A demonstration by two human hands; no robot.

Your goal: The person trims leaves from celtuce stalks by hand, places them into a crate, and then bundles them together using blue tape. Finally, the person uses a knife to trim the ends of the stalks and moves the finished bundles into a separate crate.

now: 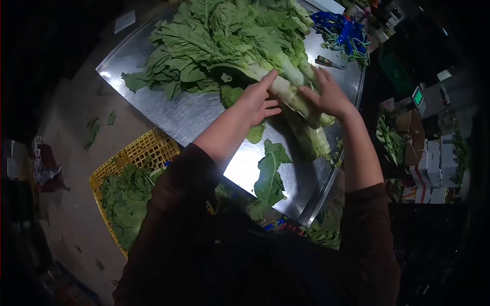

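Observation:
A bunch of celtuce (286,87) with thick pale stems and broad green leaves lies across the metal table (168,120), its stem ends pointing toward me. My left hand (255,103) is at the left side of the stems, thumb and fingers stretched apart. On the opposite side, my right hand (329,96) rests its extended fingers along the stems. Below the hands, another celtuce stem (312,142) shows its cut end near the table's edge. One loose leaf (270,173) hangs by the front edge.
A yellow plastic crate (133,151) full of leaves stands on the floor at left. At the table's far right are a knife (329,62) and blue ties (347,31). A scale with a green display (418,97) and white boxes (440,160) stand further right.

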